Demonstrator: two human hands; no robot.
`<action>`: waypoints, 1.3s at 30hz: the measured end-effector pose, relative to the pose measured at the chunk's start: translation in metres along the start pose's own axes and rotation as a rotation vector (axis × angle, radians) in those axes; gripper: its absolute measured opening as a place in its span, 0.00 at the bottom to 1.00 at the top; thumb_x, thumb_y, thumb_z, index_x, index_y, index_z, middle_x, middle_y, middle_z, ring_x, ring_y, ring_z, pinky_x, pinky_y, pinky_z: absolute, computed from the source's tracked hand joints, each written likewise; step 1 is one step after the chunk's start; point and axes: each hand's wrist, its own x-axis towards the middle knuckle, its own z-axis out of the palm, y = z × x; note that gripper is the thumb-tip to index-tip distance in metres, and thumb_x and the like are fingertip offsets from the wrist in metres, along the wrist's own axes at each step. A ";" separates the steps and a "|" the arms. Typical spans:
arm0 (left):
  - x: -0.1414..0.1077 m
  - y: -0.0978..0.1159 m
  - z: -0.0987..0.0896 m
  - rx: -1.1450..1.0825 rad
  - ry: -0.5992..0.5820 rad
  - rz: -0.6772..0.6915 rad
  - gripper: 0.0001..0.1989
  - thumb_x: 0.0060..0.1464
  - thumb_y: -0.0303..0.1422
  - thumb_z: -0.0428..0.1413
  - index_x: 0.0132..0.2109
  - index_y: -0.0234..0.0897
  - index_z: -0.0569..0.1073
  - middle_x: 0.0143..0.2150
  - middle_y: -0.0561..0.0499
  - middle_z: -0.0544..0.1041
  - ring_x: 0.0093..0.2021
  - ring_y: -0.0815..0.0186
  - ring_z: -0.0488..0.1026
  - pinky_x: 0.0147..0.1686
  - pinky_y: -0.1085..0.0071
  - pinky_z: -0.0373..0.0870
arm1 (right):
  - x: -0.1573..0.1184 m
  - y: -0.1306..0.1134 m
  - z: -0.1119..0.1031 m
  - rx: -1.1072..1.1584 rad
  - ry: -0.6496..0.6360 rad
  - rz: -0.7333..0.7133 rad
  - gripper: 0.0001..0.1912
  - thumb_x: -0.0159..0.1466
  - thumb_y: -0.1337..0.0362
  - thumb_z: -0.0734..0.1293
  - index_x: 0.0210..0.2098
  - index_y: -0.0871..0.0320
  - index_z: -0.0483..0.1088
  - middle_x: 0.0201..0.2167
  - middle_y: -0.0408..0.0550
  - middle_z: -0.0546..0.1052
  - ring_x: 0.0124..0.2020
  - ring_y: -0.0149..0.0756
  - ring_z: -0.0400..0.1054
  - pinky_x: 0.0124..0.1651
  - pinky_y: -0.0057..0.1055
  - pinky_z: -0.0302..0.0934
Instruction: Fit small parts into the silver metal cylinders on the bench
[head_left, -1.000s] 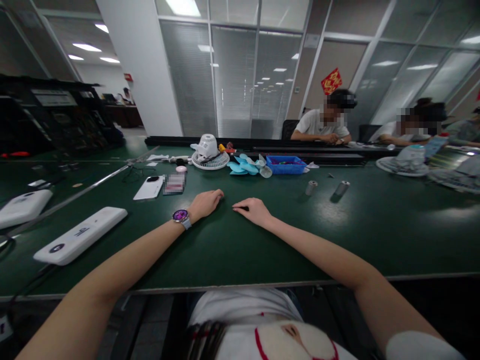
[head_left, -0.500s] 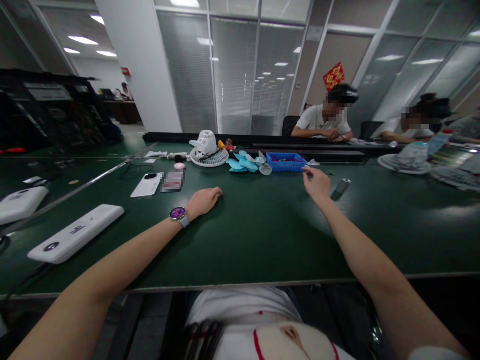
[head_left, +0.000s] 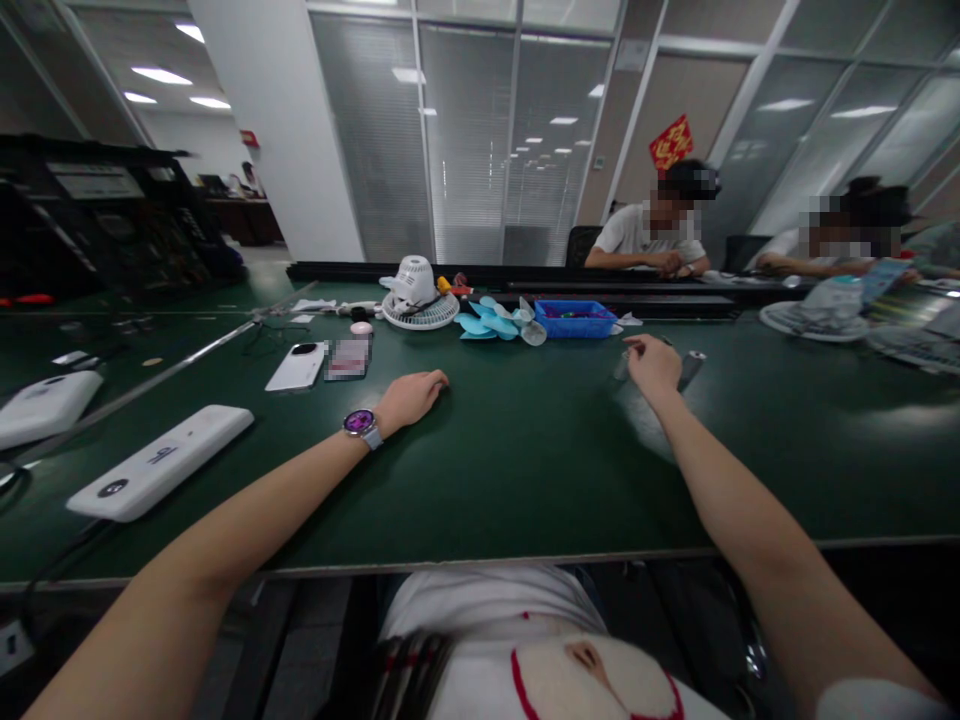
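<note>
My left hand (head_left: 411, 397) lies palm down on the green table (head_left: 525, 450) with its fingers loosely bent and nothing in it; a purple-faced watch (head_left: 360, 423) is on that wrist. My right hand (head_left: 654, 362) is stretched forward to the right, over a small silver cylinder (head_left: 621, 368) that shows blurred at its left side. I cannot tell whether the fingers grip the cylinder. A second silver cylinder (head_left: 691, 366) lies just right of that hand.
Behind the hands are a white fan housing (head_left: 416, 295), light blue fan blades (head_left: 491, 325) and a blue tray (head_left: 574, 320). A white phone (head_left: 298, 366) and two white boxes (head_left: 161, 462) lie to the left. Two people sit across the table.
My right hand left its place beside the left hand and went forward and right to the silver cylinders, then sank onto the nearer one. The left hand stayed put.
</note>
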 end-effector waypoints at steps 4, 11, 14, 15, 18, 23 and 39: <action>0.000 0.000 0.001 0.019 0.000 -0.007 0.18 0.65 0.36 0.40 0.52 0.40 0.70 0.47 0.45 0.78 0.44 0.58 0.76 0.42 0.65 0.70 | 0.000 0.001 0.001 0.004 0.037 -0.012 0.16 0.62 0.68 0.60 0.45 0.57 0.76 0.39 0.56 0.77 0.40 0.47 0.69 0.46 0.41 0.61; 0.001 0.000 0.001 0.017 -0.001 -0.004 0.18 0.65 0.36 0.40 0.52 0.40 0.70 0.48 0.45 0.78 0.43 0.58 0.76 0.41 0.65 0.70 | 0.005 0.006 0.003 0.016 0.006 -0.028 0.16 0.59 0.70 0.60 0.41 0.58 0.78 0.36 0.53 0.78 0.38 0.45 0.71 0.45 0.38 0.62; 0.001 0.000 0.002 0.018 0.001 -0.011 0.18 0.65 0.37 0.40 0.52 0.41 0.70 0.48 0.45 0.78 0.43 0.59 0.76 0.42 0.66 0.70 | 0.008 0.011 0.005 0.014 0.000 -0.026 0.14 0.59 0.67 0.62 0.41 0.58 0.77 0.35 0.53 0.78 0.39 0.45 0.71 0.47 0.40 0.62; 0.001 -0.001 0.002 0.017 0.003 -0.013 0.18 0.65 0.37 0.40 0.52 0.41 0.70 0.47 0.45 0.78 0.43 0.59 0.76 0.42 0.65 0.70 | 0.008 0.014 0.006 0.019 0.010 -0.023 0.14 0.60 0.64 0.64 0.42 0.58 0.76 0.35 0.53 0.78 0.40 0.46 0.71 0.48 0.41 0.62; 0.001 -0.001 0.002 -0.001 0.009 -0.016 0.18 0.64 0.37 0.41 0.52 0.41 0.71 0.47 0.45 0.78 0.43 0.58 0.76 0.42 0.65 0.70 | 0.006 0.021 0.016 0.106 0.018 0.000 0.24 0.58 0.52 0.69 0.49 0.59 0.72 0.39 0.54 0.78 0.43 0.47 0.71 0.50 0.42 0.62; 0.001 0.000 0.001 -0.024 0.007 -0.029 0.18 0.64 0.37 0.41 0.52 0.41 0.71 0.46 0.45 0.79 0.42 0.58 0.76 0.42 0.65 0.70 | 0.001 0.037 0.039 0.222 -0.130 0.155 0.27 0.53 0.49 0.73 0.45 0.62 0.72 0.42 0.56 0.77 0.41 0.45 0.71 0.46 0.39 0.65; 0.000 0.002 -0.002 0.037 0.020 -0.039 0.17 0.64 0.37 0.43 0.54 0.41 0.70 0.45 0.45 0.79 0.42 0.59 0.76 0.41 0.65 0.70 | 0.001 0.029 0.027 0.254 -0.074 0.331 0.24 0.49 0.51 0.76 0.39 0.60 0.77 0.33 0.52 0.79 0.39 0.47 0.73 0.44 0.38 0.66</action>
